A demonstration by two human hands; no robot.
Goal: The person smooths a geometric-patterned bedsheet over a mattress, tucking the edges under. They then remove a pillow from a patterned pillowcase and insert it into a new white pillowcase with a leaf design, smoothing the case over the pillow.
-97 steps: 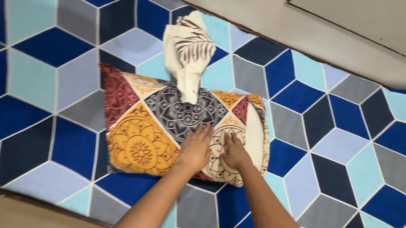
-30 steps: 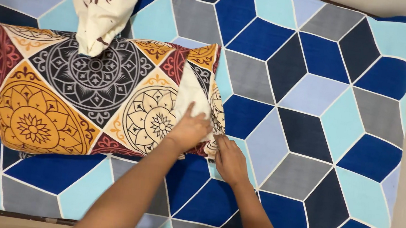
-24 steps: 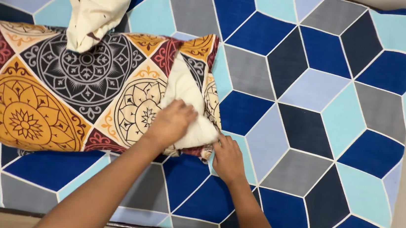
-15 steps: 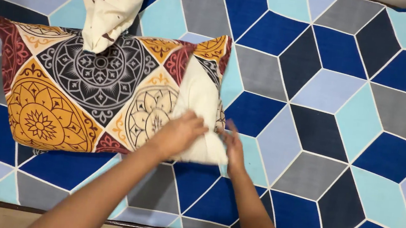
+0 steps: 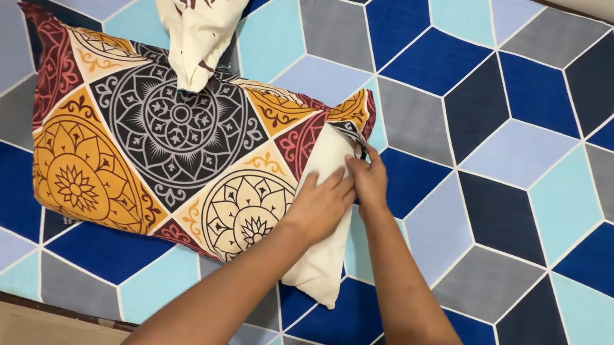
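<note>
We see a pillow (image 5: 321, 219) lying on the bed, most of it inside a patterned cover (image 5: 166, 159) with mandala shapes in orange, grey, cream and dark red. The pillow's cream end shows bare at the cover's open side, and one corner of it sticks out toward us, past the cover's near edge and just beside our left forearm. Our left hand (image 5: 322, 205) lies palm down on that bare cream end, fingers spread and pressing flat rather than gripping. Our right hand (image 5: 368, 180) sits just to the right of the left one, fingertips touching it, and its fingers pinch the dark edge of the cover's opening where the fabric meets the pillow. Both forearms reach in from the near edge of the bed. Beyond the left hand, on the far side of the cover, a second cloth (image 5: 202, 12), cream with dark reddish-brown leaf stripes, lies bunched with its narrow end resting on the cover's grey mandala. Under everything spreads the sheet (image 5: 505, 139), a cube pattern of dark blue, pale blue, turquoise and grey with thin white lines, bare to the right of our right hand. Below the wrists, a strip of tan floor (image 5: 15, 321) shows past the bed's near edge.
</note>
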